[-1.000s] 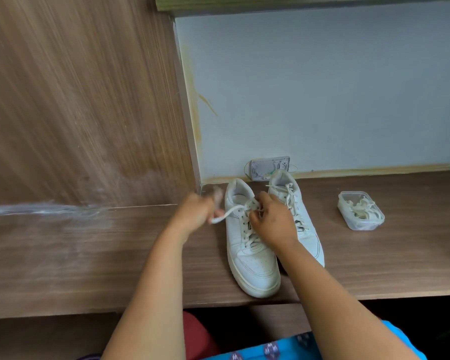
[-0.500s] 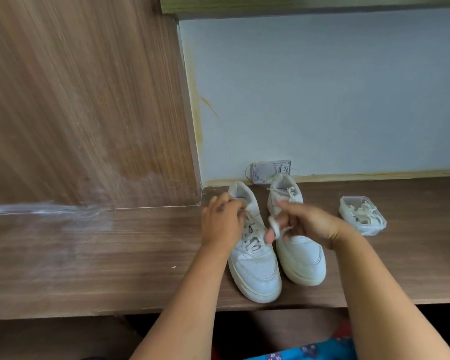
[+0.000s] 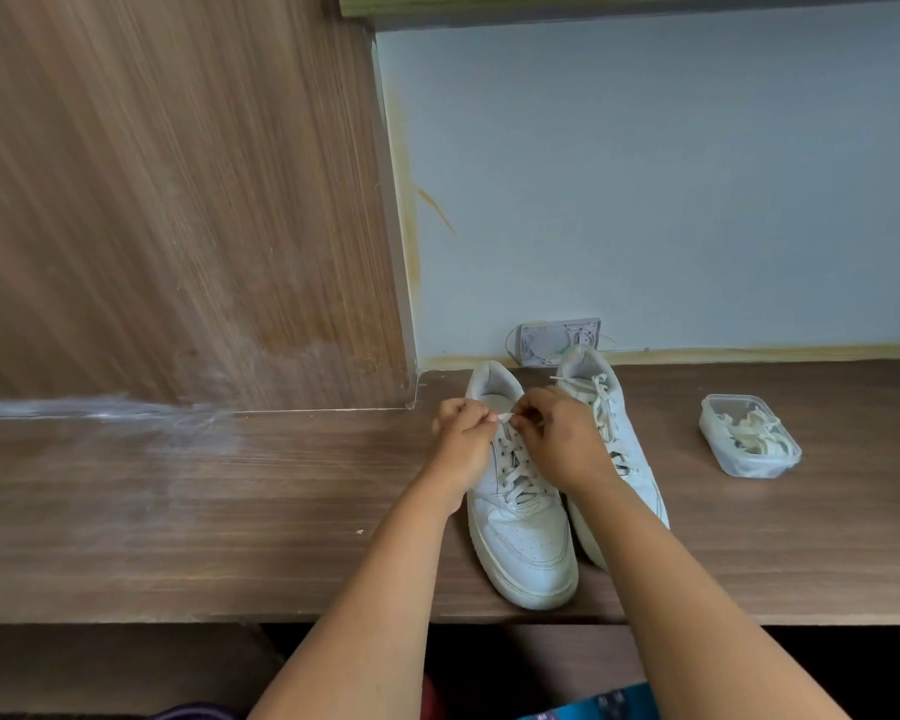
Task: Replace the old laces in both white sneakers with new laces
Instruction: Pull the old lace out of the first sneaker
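Both hands had come together since half a second earlier, when the right hand [image 3: 562,444] was out over the right sneaker [image 3: 614,433] pinching a bit of lace; it was back over the left sneaker [image 3: 520,511], meeting the left hand [image 3: 461,441] at the top eyelets. Each hand's fingers were curled and pinched the old lace [image 3: 504,418] right between them, only a short pale bit showing at the fingertips. How the lace ran under the fingers was hidden, and whether it was knotted could not be told. Right forearm covered the inner side and toe of the right sneaker; its lower lacing was hard to make out. Left sneaker sat directly under and toward the body from the hands, toe pointed at the person and just reaching the shelf [image 3: 230,511] edge, heel away. It was white, a bit scuffed and yellowed at the sole, with cream laces crossed over the tongue, loose at the top. Right sneaker stood touching it on the right-hand side, laces still in, loose ends flopped near the collar. Well off to the right of the right hand sat a clear plastic container [image 3: 749,436] with pale new laces [image 3: 752,439] bundled inside, count not readable. Beyond the hands, behind the heels, a small wall socket [image 3: 559,341] was partly blocked by the shoes.
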`<action>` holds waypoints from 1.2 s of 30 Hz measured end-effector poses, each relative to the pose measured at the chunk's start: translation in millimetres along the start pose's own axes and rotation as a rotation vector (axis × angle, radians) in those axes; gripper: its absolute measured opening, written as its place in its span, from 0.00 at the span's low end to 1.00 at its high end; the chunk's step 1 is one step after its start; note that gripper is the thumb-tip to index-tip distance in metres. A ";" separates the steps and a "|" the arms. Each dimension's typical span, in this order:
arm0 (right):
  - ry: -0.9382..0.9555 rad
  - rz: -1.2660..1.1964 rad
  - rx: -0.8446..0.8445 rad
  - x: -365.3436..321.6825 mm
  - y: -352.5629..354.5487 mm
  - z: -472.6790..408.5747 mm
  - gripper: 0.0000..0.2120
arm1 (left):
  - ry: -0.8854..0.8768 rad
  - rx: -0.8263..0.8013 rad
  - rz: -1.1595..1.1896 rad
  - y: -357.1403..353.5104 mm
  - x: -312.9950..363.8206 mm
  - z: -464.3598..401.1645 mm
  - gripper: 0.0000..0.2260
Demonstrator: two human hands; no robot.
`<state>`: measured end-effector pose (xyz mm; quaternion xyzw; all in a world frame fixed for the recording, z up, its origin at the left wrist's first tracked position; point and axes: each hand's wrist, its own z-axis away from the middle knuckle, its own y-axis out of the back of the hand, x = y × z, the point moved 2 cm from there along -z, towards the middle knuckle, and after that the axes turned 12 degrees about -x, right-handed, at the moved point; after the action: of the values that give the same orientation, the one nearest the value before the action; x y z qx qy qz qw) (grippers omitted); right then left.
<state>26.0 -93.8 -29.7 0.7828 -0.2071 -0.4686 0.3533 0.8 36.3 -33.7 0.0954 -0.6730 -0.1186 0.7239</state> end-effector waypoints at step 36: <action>-0.383 0.016 -0.826 -13.1 92.3 75.0 0.31 | 0.413 -0.351 -0.552 46.1 25.9 48.7 0.19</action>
<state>-45.6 -173.5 23.7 0.4739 -0.0708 -0.6454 0.5948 -44.0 73.5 8.4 0.1695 -0.4315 -0.4009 0.7902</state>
